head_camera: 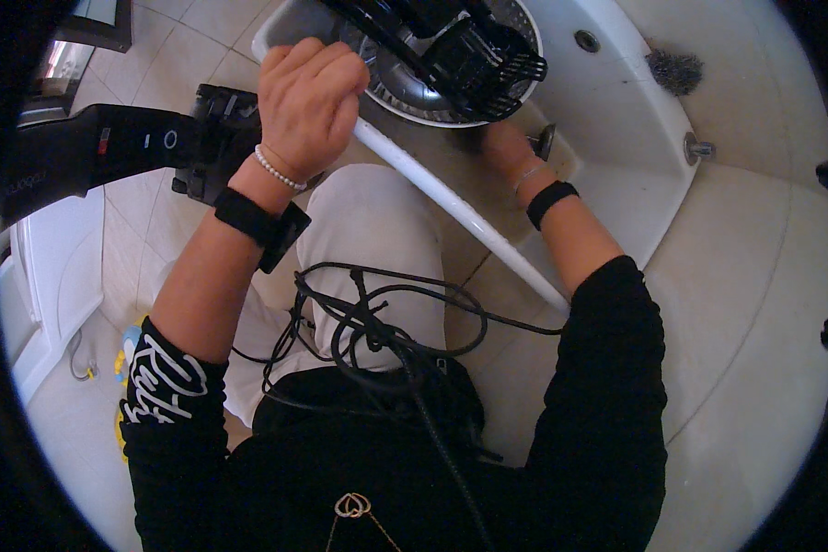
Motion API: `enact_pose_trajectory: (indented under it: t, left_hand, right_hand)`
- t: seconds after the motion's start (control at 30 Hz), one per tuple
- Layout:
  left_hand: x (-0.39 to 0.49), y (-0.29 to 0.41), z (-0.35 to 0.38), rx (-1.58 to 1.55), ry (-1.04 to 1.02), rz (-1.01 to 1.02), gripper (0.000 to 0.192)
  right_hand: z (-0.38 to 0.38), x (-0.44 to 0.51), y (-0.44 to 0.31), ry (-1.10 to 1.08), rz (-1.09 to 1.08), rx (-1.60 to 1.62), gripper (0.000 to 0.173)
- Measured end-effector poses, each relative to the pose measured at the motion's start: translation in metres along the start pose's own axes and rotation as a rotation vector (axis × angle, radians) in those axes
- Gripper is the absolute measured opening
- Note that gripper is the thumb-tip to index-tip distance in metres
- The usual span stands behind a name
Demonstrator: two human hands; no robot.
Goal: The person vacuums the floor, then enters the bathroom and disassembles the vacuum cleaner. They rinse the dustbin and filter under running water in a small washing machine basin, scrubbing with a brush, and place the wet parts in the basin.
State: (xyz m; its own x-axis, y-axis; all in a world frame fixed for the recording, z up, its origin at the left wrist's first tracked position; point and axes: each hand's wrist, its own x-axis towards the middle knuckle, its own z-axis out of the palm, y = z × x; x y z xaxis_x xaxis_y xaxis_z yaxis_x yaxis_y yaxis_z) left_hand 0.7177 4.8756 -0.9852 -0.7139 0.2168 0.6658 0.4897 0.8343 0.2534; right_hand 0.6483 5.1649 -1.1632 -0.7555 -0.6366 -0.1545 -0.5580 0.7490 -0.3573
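Note:
My left hand (pixel 312 103) is closed around a white pole (pixel 455 207), which runs down to the right beneath my right forearm. My right hand (pixel 509 150) reaches under the rim of a round perforated metal basket (pixel 524 103) with a white edge; its fingers are blurred and partly hidden, so its grip cannot be told. A black plastic mechanism (pixel 466 58) with ribbed ends lies across the top of the basket. Both are over a white basin (pixel 614 131). Tangled black cords (pixel 379 331) rest over my lap and chest.
A black device (pixel 131 145) with a long arm stands at the left, near a white plastic object (pixel 62 276) on the tiled floor (pixel 172 62). In the basin are a drain hole (pixel 586 41) and a metal fitting (pixel 698 148); a grey scouring pad (pixel 675 70) sits on its edge.

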Motion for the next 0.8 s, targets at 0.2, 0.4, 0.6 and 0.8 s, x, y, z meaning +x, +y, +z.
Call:
enact_pose_trajectory:
  t: [0.2, 0.4, 0.6, 0.8]
  left_hand:
    - [-0.001, -0.001, 0.003, 0.013, -0.033, -0.013, 0.006]
    - [-0.001, -0.001, 0.002, 0.025, -0.031, 0.000, 0.006]
    - [0.000, 0.000, 0.001, 0.016, -0.024, -0.003, 0.005]
    - [-0.001, 0.002, 0.002, 0.035, -0.037, -0.006, 0.005]
  right_hand:
    - [0.042, 0.032, 0.013, 0.029, 0.100, 0.031, 0.033]
    - [0.026, 0.003, -0.026, -0.155, 0.188, -0.080, 0.029]
    - [-0.008, -0.002, -0.037, -0.302, 0.224, 0.035, 0.030]
    - [0.008, 0.020, 0.001, 0.092, -0.029, 0.090, 0.041]
